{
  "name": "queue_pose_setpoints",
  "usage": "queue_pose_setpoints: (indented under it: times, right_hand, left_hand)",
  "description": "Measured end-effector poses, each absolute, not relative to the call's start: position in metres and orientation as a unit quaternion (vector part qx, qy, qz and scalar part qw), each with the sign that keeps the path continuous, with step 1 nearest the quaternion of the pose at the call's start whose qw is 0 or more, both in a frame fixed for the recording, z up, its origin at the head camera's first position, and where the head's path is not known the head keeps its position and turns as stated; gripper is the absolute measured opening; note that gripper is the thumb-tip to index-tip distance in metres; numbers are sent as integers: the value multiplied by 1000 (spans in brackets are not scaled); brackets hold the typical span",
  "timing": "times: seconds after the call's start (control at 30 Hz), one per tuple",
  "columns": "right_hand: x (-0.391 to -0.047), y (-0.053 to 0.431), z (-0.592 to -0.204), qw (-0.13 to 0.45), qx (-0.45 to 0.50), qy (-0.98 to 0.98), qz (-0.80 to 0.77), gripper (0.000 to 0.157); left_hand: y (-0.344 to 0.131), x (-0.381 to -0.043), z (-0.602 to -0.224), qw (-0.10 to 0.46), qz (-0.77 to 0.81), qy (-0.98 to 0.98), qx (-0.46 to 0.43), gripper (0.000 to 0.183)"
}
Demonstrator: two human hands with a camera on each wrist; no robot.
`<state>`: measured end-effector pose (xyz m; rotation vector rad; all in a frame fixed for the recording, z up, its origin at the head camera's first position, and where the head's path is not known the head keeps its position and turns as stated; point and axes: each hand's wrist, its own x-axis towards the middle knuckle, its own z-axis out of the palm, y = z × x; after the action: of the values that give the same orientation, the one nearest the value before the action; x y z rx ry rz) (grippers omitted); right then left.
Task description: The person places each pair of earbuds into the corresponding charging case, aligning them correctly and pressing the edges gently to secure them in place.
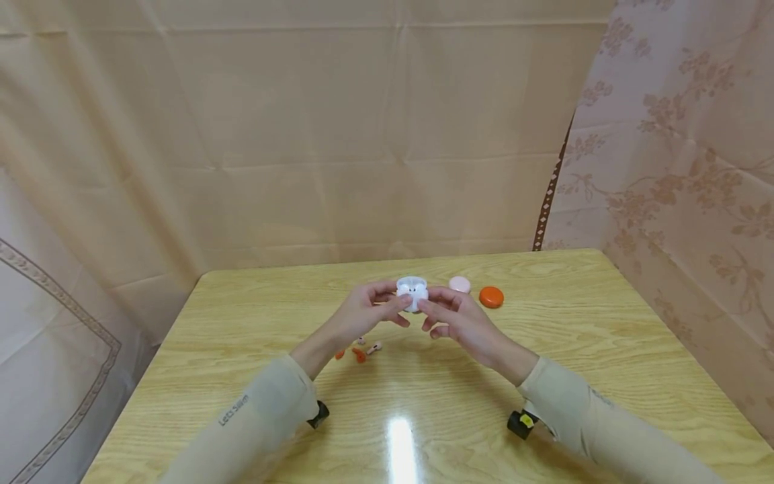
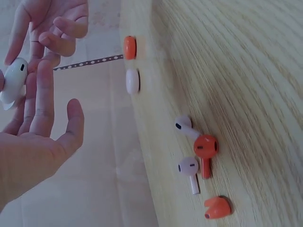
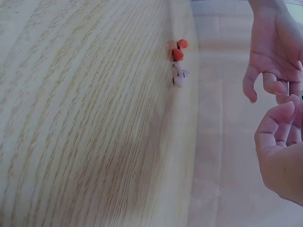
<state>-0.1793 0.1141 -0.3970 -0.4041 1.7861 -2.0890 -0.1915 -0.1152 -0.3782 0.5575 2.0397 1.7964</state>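
Note:
Above the table, both hands hold a white earbud case (image 1: 414,294) with its lid raised; white earbuds with dark marks appear to sit inside. My left hand (image 1: 364,310) grips its left side, thumb on the front. On the other side, my right hand (image 1: 464,324) pinches it between thumb and fingers. In the left wrist view the white case (image 2: 15,81) shows edge-on at the left, between the fingertips. The right wrist view shows the left hand (image 3: 275,52) and right hand (image 3: 283,153), with the case mostly cut off.
On the wooden table (image 1: 242,396) lie orange earbuds (image 2: 206,146) and pale pink earbuds (image 2: 189,166), close together below the left hand. A pale pink round case (image 1: 459,284) and an orange round case (image 1: 492,297) rest behind the right hand. Curtains (image 1: 363,134) hang around the table.

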Motion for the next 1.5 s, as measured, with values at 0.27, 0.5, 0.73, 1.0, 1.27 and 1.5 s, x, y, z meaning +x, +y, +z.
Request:
queue_pose_setpoints:
  times: [0.27, 0.5, 0.73, 1.0, 1.27, 1.5]
  right_hand:
    - [-178, 116, -397, 184, -143, 633, -738, 38]
    - [-178, 115, -397, 184, -142, 634, -738, 38]
    - [-180, 117, -396, 181, -148, 639, -733, 46]
    - [-182, 124, -393, 167, -136, 645, -733, 47]
    - [-183, 129, -392, 156, -138, 673, -710, 47]
    - [-186, 147, -394, 135, -156, 709, -675, 42]
  left_hand:
    - [-112, -190, -377, 164, 639, 732, 168, 42]
    - [-111, -190, -377, 152, 635, 739, 163, 41]
    - [-109, -190, -375, 141, 643, 736, 158, 35]
    - [-108, -189, -375, 141, 641, 736, 166, 34]
    - [-103, -188, -376, 141, 635, 741, 168, 37]
    - [-92, -189, -380, 153, 628, 742, 178, 36]
